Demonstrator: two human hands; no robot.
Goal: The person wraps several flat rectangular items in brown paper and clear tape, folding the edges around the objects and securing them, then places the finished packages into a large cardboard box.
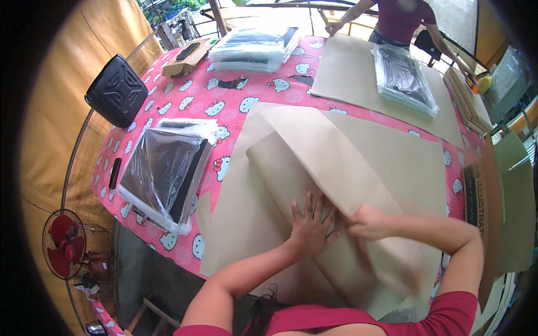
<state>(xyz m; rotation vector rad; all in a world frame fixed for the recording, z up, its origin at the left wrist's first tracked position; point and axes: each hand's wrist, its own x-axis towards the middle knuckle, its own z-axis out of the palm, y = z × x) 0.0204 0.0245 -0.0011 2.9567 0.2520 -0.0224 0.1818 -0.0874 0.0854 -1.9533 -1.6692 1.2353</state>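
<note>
Sheets of brown kraft paper point(403, 151) lie before me on the table, the top one folded over in a long slanting flap point(330, 148). My left hand point(312, 227) presses flat on the folded paper with its fingers spread. Close to its right, my right hand point(372, 222) is closed in a fist at the edge of the flap; what is inside the fist is hidden. Below that fist, the lower end of the paper is smeared by motion. To the left rests a stack of dark flat items in clear plastic point(162, 173).
A pink patterned cloth point(185, 255) covers the table. At the far side are another plastic-wrapped stack point(255, 47) and an open carton point(179, 66). Across the table, a person point(400, 22) handles brown paper bearing a wrapped pack point(404, 78). Cardboard point(485, 207) stands right; a red fan point(64, 246) left.
</note>
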